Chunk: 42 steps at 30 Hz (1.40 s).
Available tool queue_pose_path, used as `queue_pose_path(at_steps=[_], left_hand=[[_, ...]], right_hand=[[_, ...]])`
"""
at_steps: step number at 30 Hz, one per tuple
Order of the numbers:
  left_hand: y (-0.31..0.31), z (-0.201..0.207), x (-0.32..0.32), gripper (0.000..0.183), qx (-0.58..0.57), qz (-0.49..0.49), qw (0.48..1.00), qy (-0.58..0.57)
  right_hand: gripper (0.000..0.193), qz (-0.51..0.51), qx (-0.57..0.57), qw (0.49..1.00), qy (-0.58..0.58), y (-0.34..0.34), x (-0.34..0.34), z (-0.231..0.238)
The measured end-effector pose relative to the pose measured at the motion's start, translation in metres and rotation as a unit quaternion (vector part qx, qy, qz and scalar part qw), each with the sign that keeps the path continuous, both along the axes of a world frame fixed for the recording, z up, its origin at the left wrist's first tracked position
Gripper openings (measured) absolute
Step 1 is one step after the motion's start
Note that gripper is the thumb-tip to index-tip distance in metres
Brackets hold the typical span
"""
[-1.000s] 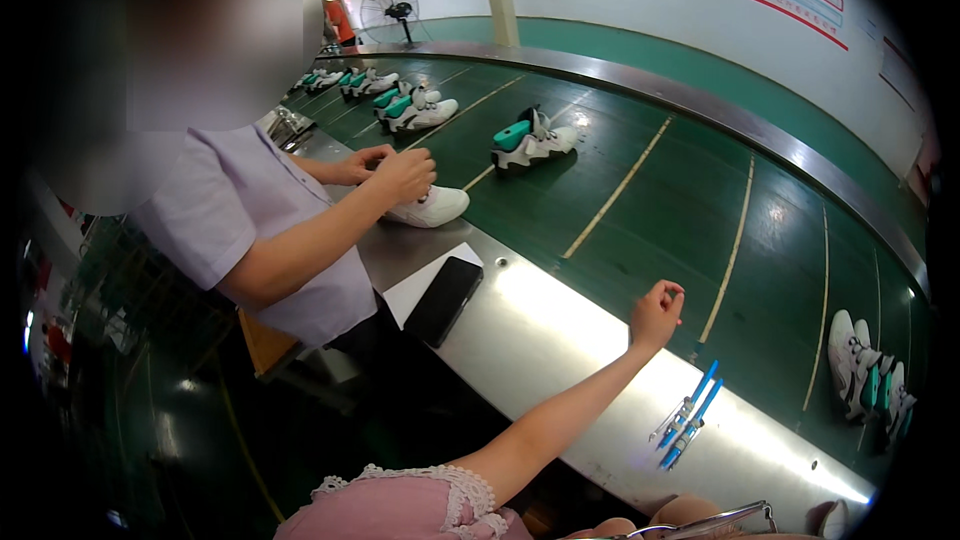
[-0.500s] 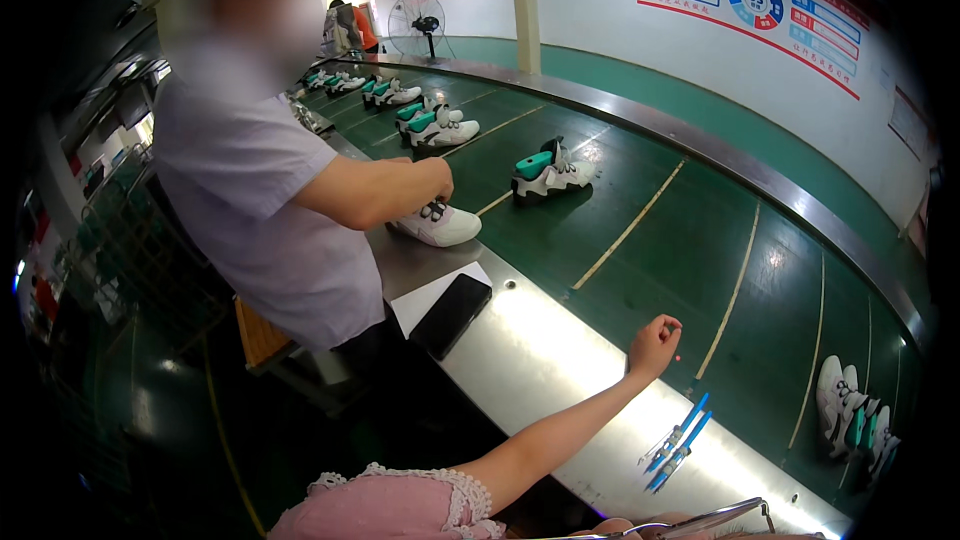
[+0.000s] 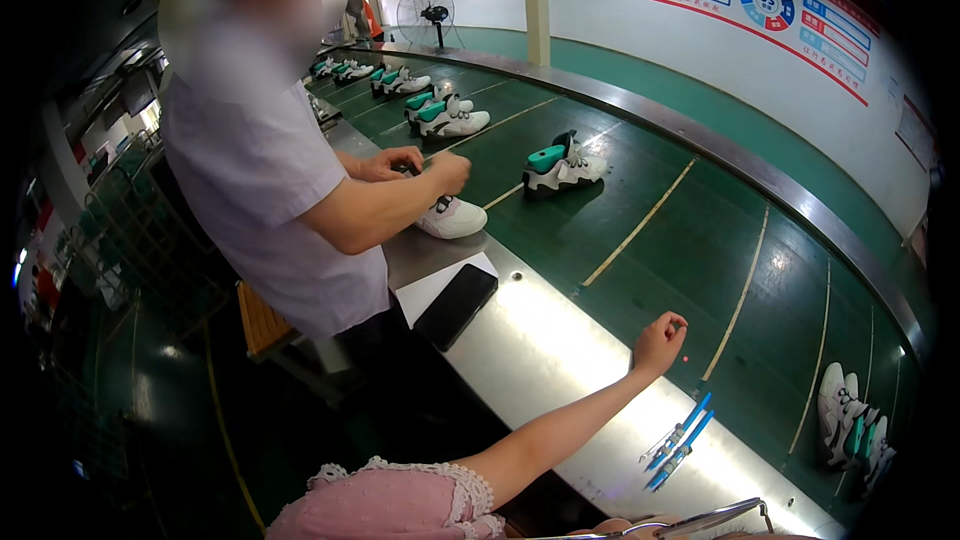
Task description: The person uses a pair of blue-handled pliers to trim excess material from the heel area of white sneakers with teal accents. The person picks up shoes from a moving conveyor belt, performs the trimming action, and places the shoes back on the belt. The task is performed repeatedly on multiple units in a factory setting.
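Observation:
My left hand (image 3: 660, 342) rests at the near edge of the green conveyor belt (image 3: 640, 175), its forearm reaching across the metal ledge (image 3: 560, 360). The fingers are loosely curled in and nothing shows in them. Two blue pen-like tools (image 3: 682, 443) with metal parts lie side by side on the ledge, close to my wrist. My right hand is out of view. To the left, a co-worker's hands (image 3: 425, 168) are over a white shoe (image 3: 452, 218) on the ledge; whether they grip its laces I cannot tell.
A black phone (image 3: 456, 307) lies on white paper (image 3: 415, 296) by the co-worker. White shoes with green inserts stand on the belt: one (image 3: 563, 168) in the middle, several farther back, a cluster (image 3: 845, 415) at right. Pale lines cross the belt. A fan (image 3: 434, 14) stands beyond.
The co-worker's hands have moved at the white shoe, and both now show. The view has shifted slightly. My left hand stays curled in about the same place.

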<state>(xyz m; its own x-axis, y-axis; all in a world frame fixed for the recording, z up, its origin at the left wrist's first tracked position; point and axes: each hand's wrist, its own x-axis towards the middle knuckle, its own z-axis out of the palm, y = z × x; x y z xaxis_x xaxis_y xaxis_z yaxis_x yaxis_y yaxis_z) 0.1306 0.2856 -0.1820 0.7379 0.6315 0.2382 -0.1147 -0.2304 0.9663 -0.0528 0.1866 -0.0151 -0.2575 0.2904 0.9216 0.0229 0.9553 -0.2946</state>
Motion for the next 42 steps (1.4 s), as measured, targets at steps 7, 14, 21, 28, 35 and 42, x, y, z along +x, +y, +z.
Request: queue_pose_path(at_steps=[7,14,21,28,35,42], left_hand=[[0.005,0.001,-0.003,0.01,-0.003,0.003,1.0,-0.009],[0.005,0.004,-0.007,0.011,-0.001,-0.015,1.0,-0.006],[0.006,0.0,-0.006,0.011,0.028,-0.008,0.999,-0.036],[0.016,-0.009,-0.022,0.014,0.164,-0.045,0.985,0.01],[0.015,-0.005,-0.027,0.017,0.219,-0.117,0.966,0.068],[0.022,-0.011,-0.061,0.02,0.392,-0.166,0.904,0.045]], right_hand=[[0.035,0.012,0.017,1.0,-0.021,0.012,-0.012,-0.013],[0.035,-0.037,0.027,0.997,-0.063,0.025,-0.047,-0.061],[0.036,-0.424,-0.004,0.902,-0.081,0.022,-0.091,-0.196],[0.064,-0.567,-0.508,0.649,0.014,-0.009,-0.123,-0.322],[0.072,-0.329,-0.621,0.482,0.524,0.005,-0.088,-0.346],[0.067,-0.294,-0.417,0.756,0.411,-0.01,-0.09,-0.423]])
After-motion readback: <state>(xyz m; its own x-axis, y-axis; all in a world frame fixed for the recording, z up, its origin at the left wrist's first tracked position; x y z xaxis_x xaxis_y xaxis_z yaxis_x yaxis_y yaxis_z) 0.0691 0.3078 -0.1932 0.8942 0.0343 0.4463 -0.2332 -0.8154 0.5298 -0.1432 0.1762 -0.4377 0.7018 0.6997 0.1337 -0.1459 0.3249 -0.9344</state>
